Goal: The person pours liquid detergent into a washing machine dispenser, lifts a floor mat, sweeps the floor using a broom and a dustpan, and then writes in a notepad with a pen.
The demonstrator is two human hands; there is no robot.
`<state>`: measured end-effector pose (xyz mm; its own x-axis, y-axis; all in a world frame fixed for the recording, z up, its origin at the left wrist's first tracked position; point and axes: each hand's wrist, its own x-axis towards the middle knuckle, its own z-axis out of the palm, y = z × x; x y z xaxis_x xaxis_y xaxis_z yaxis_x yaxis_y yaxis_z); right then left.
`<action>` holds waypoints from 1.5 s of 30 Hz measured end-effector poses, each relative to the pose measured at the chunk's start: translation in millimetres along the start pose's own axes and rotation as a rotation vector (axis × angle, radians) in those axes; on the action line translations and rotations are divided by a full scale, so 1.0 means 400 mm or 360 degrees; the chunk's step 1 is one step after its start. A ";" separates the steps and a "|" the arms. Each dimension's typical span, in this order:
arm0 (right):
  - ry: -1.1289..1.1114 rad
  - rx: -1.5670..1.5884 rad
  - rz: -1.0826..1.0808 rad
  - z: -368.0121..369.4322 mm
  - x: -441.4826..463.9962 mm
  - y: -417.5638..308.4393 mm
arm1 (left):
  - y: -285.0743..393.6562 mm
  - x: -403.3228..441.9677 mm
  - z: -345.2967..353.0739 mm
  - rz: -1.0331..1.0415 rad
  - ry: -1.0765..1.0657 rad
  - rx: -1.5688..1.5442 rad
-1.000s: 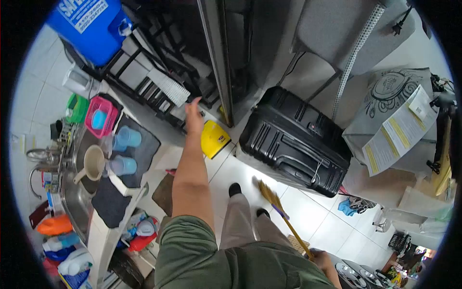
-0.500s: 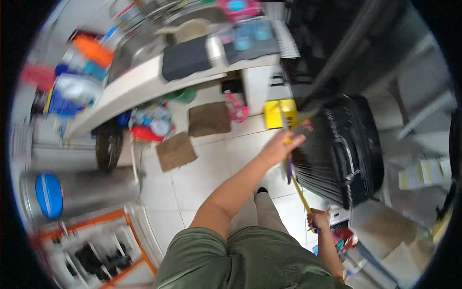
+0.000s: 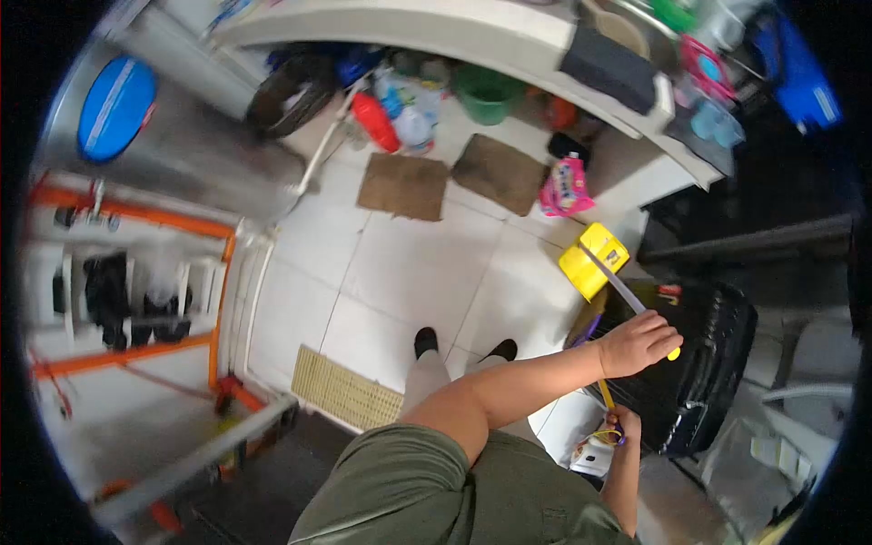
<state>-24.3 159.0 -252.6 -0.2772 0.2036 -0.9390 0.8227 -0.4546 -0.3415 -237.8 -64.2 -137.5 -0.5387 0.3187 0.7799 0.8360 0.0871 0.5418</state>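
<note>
My left hand (image 3: 639,344) is closed round the grey handle of a yellow dustpan (image 3: 595,262), near the handle's yellow end. The dustpan rests on the floor. Lower down, my right hand (image 3: 621,425) grips the yellow handle of a broom (image 3: 606,393). The broom's purple collar and part of its bristles show just below the dustpan, partly behind my left arm. Right beside both tools is a black suitcase (image 3: 718,363).
Two brown mats (image 3: 402,186) and a pink packet (image 3: 566,188) lie below the counter (image 3: 409,25). A woven yellowish mat (image 3: 345,391) is at lower left. A steel cylinder (image 3: 200,150) and an orange-framed rack (image 3: 136,213) stand on the left.
My left hand, earlier reaching out with nothing in it, has taken hold of the dustpan handle. My right hand still holds the broom. The view has turned toward the floor and the left side.
</note>
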 end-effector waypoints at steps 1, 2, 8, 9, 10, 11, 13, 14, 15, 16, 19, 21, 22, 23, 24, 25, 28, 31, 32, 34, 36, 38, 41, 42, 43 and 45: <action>0.0036 0.0062 0.0016 0.013 0.010 0.001 | 0.002 -0.032 -0.044 -0.0130 0.0017 0.0026; 0.0038 -0.0042 0.0087 0.029 0.045 0.001 | 0.010 -0.072 -0.099 -0.0256 0.0032 0.0043; -0.0182 -0.0212 0.0298 0.290 0.318 -0.021 | 0.171 -0.365 -0.467 -0.1167 0.0426 -0.0029; -0.0213 -0.0132 0.0310 0.367 0.369 0.008 | 0.204 -0.422 -0.525 -0.1185 0.0585 0.0128; -0.0185 -0.0260 0.0115 0.463 0.389 0.038 | 0.235 -0.490 -0.576 -0.1201 0.0745 0.0276; -0.0214 -0.0194 0.0151 0.566 0.356 0.053 | 0.272 -0.549 -0.635 -0.1320 0.0852 0.0325; -0.0108 -0.0480 -0.0022 0.752 0.347 0.136 | 0.339 -0.663 -0.742 -0.1478 0.1024 0.0545; -0.0223 -0.0620 -0.0017 0.838 0.332 0.174 | 0.364 -0.721 -0.790 -0.1518 0.1086 0.0723; -0.0272 -0.0722 0.0020 0.941 0.274 0.201 | 0.376 -0.780 -0.835 -0.1538 0.1191 0.0843; -0.0318 -0.0835 0.0057 1.036 0.210 0.228 | 0.382 -0.839 -0.874 -0.1562 0.1305 0.0966; -0.0556 -0.0974 0.0164 1.266 0.149 0.357 | 0.394 -1.010 -0.987 -0.1668 0.1711 0.1067; -0.0680 -0.1300 0.0081 1.399 0.076 0.444 | 0.395 -1.101 -1.039 -0.1722 0.1857 0.1206; -0.0718 -0.1444 0.0030 1.457 0.050 0.492 | 0.393 -1.143 -1.069 -0.1745 0.1918 0.1273; -0.0753 -0.1585 -0.0023 1.497 0.034 0.540 | 0.387 -1.180 -1.092 -0.1764 0.1968 0.1242; -0.0765 -0.1698 0.0001 1.521 0.017 0.583 | 0.379 -1.213 -1.106 -0.1785 0.2019 0.1202; -0.0771 -0.1811 0.0021 1.540 0.003 0.616 | 0.372 -1.236 -1.121 -0.1801 0.2071 0.1155; -0.0934 -0.1877 0.0096 1.560 -0.050 0.595 | 0.370 -1.286 -1.175 -0.1762 0.2073 0.1239; -0.1336 -0.2787 -0.0400 1.582 -0.031 0.426 | 0.408 -1.307 -1.199 -0.1730 0.2212 0.1089; -0.1243 -0.2747 -0.0292 1.612 -0.091 0.364 | 0.419 -1.310 -1.193 -0.1723 0.2265 0.1029; -0.1138 -0.3064 -0.0515 1.712 -0.279 0.249 | 0.448 -1.281 -1.183 -0.1665 0.2283 0.1072; -0.1143 -0.3562 -0.1147 1.852 -0.286 0.193 | 0.475 -1.221 -1.171 -0.1689 0.2330 0.1115; -0.1037 -0.3786 -0.1537 2.021 -0.216 0.191 | 0.482 -1.187 -1.119 -0.1824 0.2319 0.1194; -0.1051 -0.3815 -0.1623 2.293 -0.089 0.288 | 0.468 -1.114 -1.053 -0.1996 0.2349 0.1334; -0.1106 -0.3816 -0.1557 2.348 -0.032 0.337 | 0.451 -1.115 -1.020 -0.1990 0.2446 0.1305; -0.1154 -0.3818 -0.1484 2.386 0.023 0.385 | 0.435 -1.108 -0.987 -0.2017 0.2475 0.1355; -0.1199 -0.3885 -0.1465 2.419 0.093 0.493 | 0.401 -1.098 -0.952 -0.2054 0.2518 0.1460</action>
<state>-352.6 -762.1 -394.9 -0.2449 -0.6282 -0.7385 -0.7036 0.6392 -0.3104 93.1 -549.7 -273.8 0.1023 -0.9942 0.0317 -0.3732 -0.0088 0.9277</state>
